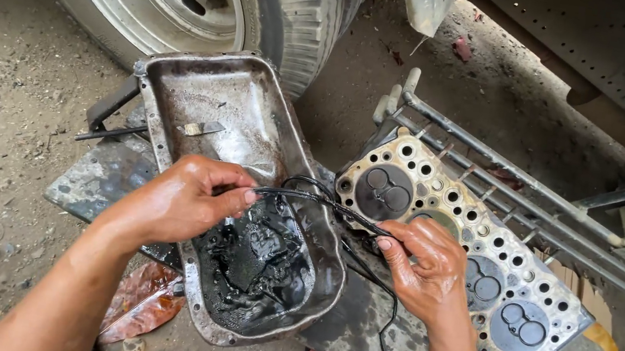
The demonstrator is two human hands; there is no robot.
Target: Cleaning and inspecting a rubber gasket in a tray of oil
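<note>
Greasy dull-metal oil pan (179,86) holds glossy black sludge (253,256); thin black rubbery seal (310,197); matt pitted-metal cylinder head (440,186)

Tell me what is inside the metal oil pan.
The oil pan holds a pool of black oily sludge at its near end and a small metal strip on its bare upper floor. The left hand covers part of the middle; the pan's floor beneath the sludge is hidden.
</note>
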